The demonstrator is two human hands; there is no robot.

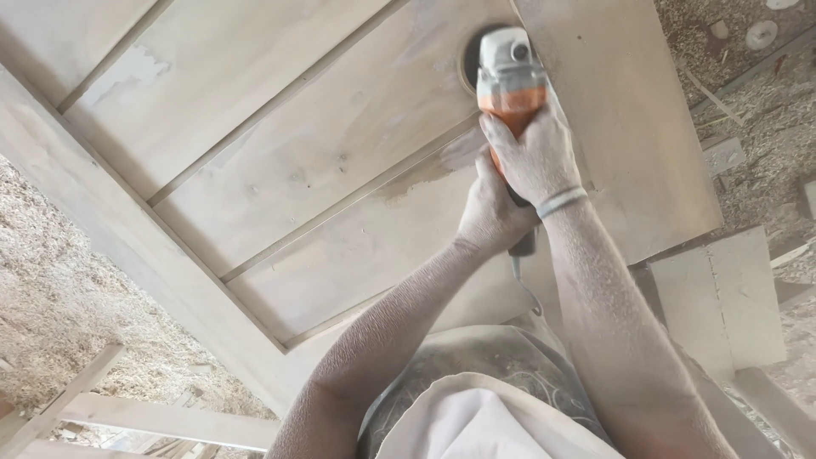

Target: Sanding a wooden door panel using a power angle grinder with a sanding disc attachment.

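Note:
An orange and grey angle grinder [510,72] rests with its round disc on a pale wooden panelled door [280,144] that lies flat in front of me. My right hand [531,153] wraps the orange body from above; a band circles its wrist. My left hand [489,212] grips the rear of the tool's handle just below. Both forearms are coated in fine dust. The disc sits near the door's upper right, where a panel meets the wide frame piece [620,127].
Sawdust and shavings [59,297] cover the floor on the left and upper right. Pale board offcuts [722,297] lie at the right beside the door. A wooden frame [127,416] shows at the lower left. The tool's cord [523,285] hangs toward my body.

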